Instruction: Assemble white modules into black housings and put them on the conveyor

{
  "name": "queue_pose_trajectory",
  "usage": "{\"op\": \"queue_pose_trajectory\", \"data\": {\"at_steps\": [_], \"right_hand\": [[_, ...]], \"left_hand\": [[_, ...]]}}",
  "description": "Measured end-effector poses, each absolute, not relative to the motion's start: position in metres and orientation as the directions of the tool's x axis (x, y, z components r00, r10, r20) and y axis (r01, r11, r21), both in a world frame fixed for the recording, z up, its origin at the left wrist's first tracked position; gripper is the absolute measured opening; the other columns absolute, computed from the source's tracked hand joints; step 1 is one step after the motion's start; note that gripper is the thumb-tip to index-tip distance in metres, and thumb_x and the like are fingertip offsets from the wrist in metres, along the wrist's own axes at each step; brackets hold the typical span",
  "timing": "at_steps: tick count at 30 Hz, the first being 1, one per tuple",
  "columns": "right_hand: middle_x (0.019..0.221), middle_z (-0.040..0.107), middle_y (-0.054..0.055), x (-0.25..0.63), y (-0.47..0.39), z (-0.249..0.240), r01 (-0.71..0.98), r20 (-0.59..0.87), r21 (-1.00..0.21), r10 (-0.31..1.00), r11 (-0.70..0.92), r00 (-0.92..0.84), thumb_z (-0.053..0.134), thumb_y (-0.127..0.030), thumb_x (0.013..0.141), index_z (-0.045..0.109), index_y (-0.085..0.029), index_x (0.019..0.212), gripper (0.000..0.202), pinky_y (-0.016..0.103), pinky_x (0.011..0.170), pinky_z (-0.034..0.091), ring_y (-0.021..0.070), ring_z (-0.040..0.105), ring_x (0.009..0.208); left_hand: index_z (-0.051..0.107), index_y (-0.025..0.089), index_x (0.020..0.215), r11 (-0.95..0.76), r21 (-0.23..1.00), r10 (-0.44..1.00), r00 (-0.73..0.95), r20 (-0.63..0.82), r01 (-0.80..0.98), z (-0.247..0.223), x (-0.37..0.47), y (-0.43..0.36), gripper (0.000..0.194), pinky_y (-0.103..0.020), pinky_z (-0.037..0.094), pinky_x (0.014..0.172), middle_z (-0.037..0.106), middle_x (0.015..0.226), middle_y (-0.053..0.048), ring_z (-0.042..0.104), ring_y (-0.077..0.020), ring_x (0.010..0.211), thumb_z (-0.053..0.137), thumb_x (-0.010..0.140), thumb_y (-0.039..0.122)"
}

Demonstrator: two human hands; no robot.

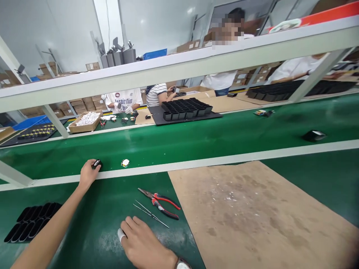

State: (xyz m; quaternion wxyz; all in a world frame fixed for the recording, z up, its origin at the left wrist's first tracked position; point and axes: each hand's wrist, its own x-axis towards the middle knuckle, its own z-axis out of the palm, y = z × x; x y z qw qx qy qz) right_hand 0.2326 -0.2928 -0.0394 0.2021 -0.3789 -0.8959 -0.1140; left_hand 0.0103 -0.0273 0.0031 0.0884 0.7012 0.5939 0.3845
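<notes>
My left hand [89, 173] is stretched out to the green belt beyond the white rail, its fingers closed on a small black casing [97, 163] with something white inside. Just right of it on the belt lies a small component with a white top [125, 163]. My right hand [144, 241] rests on the green table with its fingers loosely bent and nothing visible in them; a white cover sits on one fingertip. Beyond its fingers lie tweezers [151, 214] and long-nose pliers [158, 201] with red and black handles.
A stained cardboard sheet [224, 224] covers the table to the right. Black empty sleeves [30, 222] stand grouped at left, partly behind my forearm. Another black casing [314, 135] lies on the belt [213, 138]. A white shelf beam [168, 74] crosses above; people work beyond it.
</notes>
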Motion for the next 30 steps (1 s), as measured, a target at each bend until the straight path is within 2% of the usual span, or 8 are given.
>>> {"op": "queue_pose_trajectory", "data": {"at_steps": [2,4,8,11,15,22,26,30], "right_hand": [[0.086,0.060,0.003,0.232,-0.292,-0.039,0.731,0.451,0.046,0.638,0.681,-0.624,0.080,-0.029,0.090,0.066,-0.017,0.079,0.021,0.035,0.076,0.052,0.0211,0.058,0.085],[0.087,0.060,0.004,0.232,-0.291,-0.037,0.738,0.455,0.040,0.645,0.674,-0.614,0.080,-0.030,0.090,0.067,-0.017,0.080,0.021,0.036,0.077,0.051,0.0218,0.058,0.087],[0.090,0.062,0.005,0.234,-0.292,-0.034,0.728,0.441,0.046,0.640,0.684,-0.629,0.077,-0.029,0.092,0.066,-0.017,0.082,0.019,0.036,0.077,0.050,0.0225,0.058,0.088],[0.088,0.060,0.004,0.238,-0.291,-0.034,0.714,0.436,0.036,0.632,0.699,-0.641,0.077,-0.025,0.091,0.065,-0.017,0.082,0.018,0.035,0.075,0.048,0.0217,0.057,0.087],[0.089,0.060,0.004,0.243,-0.287,-0.036,0.708,0.437,0.025,0.629,0.706,-0.643,0.077,-0.022,0.090,0.066,-0.016,0.085,0.014,0.034,0.074,0.048,0.0208,0.057,0.087],[0.086,0.062,0.003,0.243,-0.290,-0.031,0.690,0.470,0.000,0.609,0.724,-0.639,0.073,-0.020,0.094,0.066,-0.018,0.083,0.013,0.036,0.078,0.050,0.0213,0.059,0.087],[0.096,0.068,0.005,0.242,-0.293,-0.034,0.675,0.517,-0.017,0.584,0.737,-0.625,0.070,-0.015,0.093,0.067,-0.018,0.085,0.008,0.038,0.093,0.051,0.0231,0.061,0.097],[0.106,0.071,0.007,0.241,-0.291,-0.043,0.698,0.539,-0.064,0.613,0.714,-0.578,0.064,-0.004,0.089,0.068,-0.020,0.089,0.016,0.040,0.099,0.051,0.0251,0.063,0.105]], "left_hand": [[0.065,0.017,0.113,-0.359,0.514,0.865,0.070,0.497,0.780,-0.004,0.025,-0.034,0.038,-0.067,0.042,0.114,0.069,0.122,-0.020,0.058,-0.0440,0.129,0.072,0.083,0.039],[0.064,0.017,0.122,-0.451,0.461,0.834,0.178,0.522,0.764,-0.015,0.047,-0.045,0.043,-0.063,0.040,0.117,0.065,0.131,-0.020,0.053,-0.0423,0.136,0.071,0.087,0.042],[0.063,0.020,0.133,-0.578,0.431,0.799,0.372,0.473,0.693,-0.038,0.104,-0.055,0.050,-0.054,0.047,0.115,0.067,0.136,-0.015,0.058,-0.0366,0.132,0.075,0.088,0.037],[0.062,0.017,0.136,-0.583,0.453,0.804,0.398,0.442,0.674,-0.047,0.140,-0.046,0.054,-0.055,0.052,0.107,0.073,0.128,-0.016,0.064,-0.0373,0.123,0.077,0.087,0.032],[0.060,0.019,0.138,-0.586,0.488,0.807,0.411,0.424,0.647,-0.039,0.157,-0.047,0.049,-0.046,0.060,0.092,0.078,0.113,-0.011,0.070,-0.0296,0.102,0.070,0.091,0.025],[0.052,0.025,0.143,-0.639,0.495,0.769,0.511,0.384,0.589,-0.017,0.095,-0.148,0.055,-0.036,0.061,0.088,0.075,0.118,-0.005,0.069,-0.0210,0.095,0.068,0.091,0.023],[0.050,0.028,0.146,-0.620,0.467,0.783,0.529,0.327,0.630,-0.020,0.041,-0.212,0.057,-0.039,0.062,0.092,0.073,0.114,-0.005,0.070,-0.0223,0.100,0.066,0.093,0.019],[0.049,0.029,0.150,-0.589,0.383,0.808,0.512,0.293,0.711,-0.010,-0.010,-0.239,0.059,-0.042,0.062,0.097,0.070,0.127,-0.008,0.070,-0.0259,0.112,0.074,0.096,0.032]]}}
